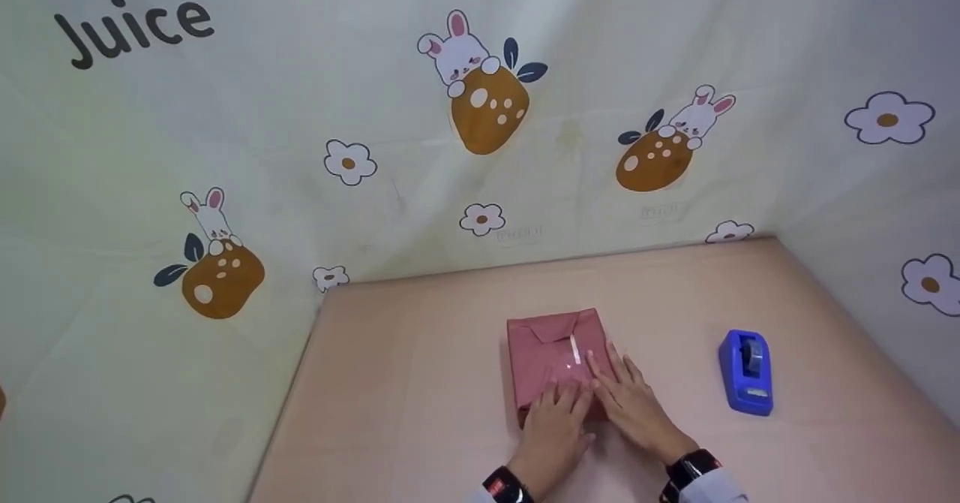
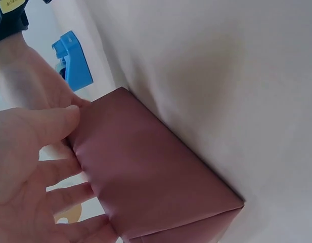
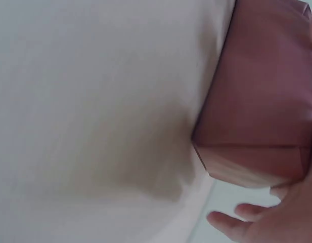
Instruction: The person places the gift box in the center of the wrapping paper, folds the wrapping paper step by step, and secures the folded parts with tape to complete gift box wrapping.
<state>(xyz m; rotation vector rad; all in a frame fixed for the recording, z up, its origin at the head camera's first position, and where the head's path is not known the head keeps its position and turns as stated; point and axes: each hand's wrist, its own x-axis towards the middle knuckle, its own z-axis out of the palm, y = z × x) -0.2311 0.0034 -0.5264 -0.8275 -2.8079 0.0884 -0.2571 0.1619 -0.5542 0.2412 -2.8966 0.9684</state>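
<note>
A box wrapped in dull red paper (image 1: 529, 364) lies flat on the table, with a folded pointed flap at its far end. Clear, shiny tape (image 1: 576, 349) shows on its top. My left hand (image 1: 551, 432) rests its fingers on the top by the near edge. In the left wrist view the thumb (image 2: 64, 124) lies along that edge, with the other fingers extended. My right hand (image 1: 637, 405) presses on the right part of the top, its fingers spread and fairly straight. The right wrist view shows the box's side (image 3: 262, 96); most of that hand is out of frame.
A blue tape dispenser (image 1: 746, 375) with a roll in it stands to the right of the box. The table (image 1: 397, 383) has a pale pinkish cover. Printed cloth walls (image 1: 390, 75) with rabbits and flowers enclose its back and sides.
</note>
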